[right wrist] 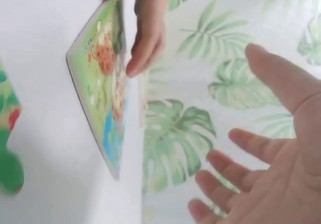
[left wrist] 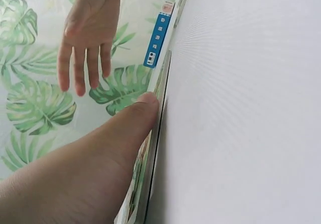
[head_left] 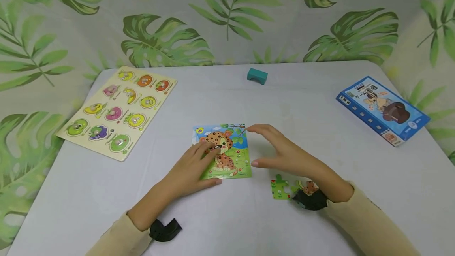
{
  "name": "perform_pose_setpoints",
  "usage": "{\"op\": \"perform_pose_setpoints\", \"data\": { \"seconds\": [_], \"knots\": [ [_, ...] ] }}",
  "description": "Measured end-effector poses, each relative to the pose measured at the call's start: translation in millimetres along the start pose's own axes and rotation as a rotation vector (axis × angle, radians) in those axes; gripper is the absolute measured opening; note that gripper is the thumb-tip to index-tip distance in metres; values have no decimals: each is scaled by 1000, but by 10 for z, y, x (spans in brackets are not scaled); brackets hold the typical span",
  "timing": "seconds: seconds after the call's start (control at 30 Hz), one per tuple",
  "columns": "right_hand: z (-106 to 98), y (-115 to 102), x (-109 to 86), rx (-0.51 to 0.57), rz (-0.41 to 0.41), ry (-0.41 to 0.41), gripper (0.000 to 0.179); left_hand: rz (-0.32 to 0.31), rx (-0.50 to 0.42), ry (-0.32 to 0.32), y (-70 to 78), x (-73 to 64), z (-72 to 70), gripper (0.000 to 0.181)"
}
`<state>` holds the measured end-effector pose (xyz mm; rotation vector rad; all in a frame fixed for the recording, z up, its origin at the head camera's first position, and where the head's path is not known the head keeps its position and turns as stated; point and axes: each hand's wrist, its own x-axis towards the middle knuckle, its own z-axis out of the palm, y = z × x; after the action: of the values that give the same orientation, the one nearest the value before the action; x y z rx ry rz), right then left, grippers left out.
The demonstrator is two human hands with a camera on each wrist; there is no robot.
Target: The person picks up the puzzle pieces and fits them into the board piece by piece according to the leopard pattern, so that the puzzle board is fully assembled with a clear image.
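One-handed, apparently steadying the puzzle (head_left: 231, 155) beneath the left hand (head_left: 192, 169), resting fairly straight fingers across its left part, gripping nothing, and setting the thumb by its near edge. Holding the right hand (head_left: 291, 154) just off the puzzle's right side, spreading thumb and fingers wide and grasping nothing. Having loose pieces (head_left: 278, 189) lying on the tabletop (head_left: 220, 216) below the right hand, by its wrist. Ideally pressing lightly and flat with the left hand, closing the right evenly toward the edge without lifting a corner, and watching for the right sleeve (head_left: 359, 212) brushing those pieces.
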<state>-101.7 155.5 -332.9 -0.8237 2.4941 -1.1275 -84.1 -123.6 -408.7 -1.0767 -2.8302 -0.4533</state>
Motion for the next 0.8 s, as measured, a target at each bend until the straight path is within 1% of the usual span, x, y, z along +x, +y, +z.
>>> {"op": "perform_pose_setpoints", "data": {
  "seconds": [0.1,0.17,0.27,0.37,0.5,0.6,0.67,0.73,0.8],
  "knots": [
    [-68,-1,-189,-7,9,55,75,-13,-14,22,-23,-71,-35,76],
    [-79,31,-310,-18,7,89,77,-31,-30,36,-47,-133,-60,75],
    [-55,106,-477,-29,1,132,78,-77,-50,48,-85,-234,-93,75],
    [-3,184,-613,-30,12,153,81,-138,-71,40,-122,-327,-113,77],
    [85,315,-730,-41,0,151,83,-197,-114,22,-166,-396,-123,79],
    [148,423,-778,-43,-30,139,83,-212,-145,16,-192,-408,-124,80],
    [181,481,-796,-28,-36,129,84,-216,-158,13,-210,-405,-121,80],
    [207,524,-812,-4,-16,109,85,-215,-175,10,-227,-402,-118,79],
    [228,554,-824,2,29,85,87,-212,-191,6,-242,-398,-114,78]
  ]
}}
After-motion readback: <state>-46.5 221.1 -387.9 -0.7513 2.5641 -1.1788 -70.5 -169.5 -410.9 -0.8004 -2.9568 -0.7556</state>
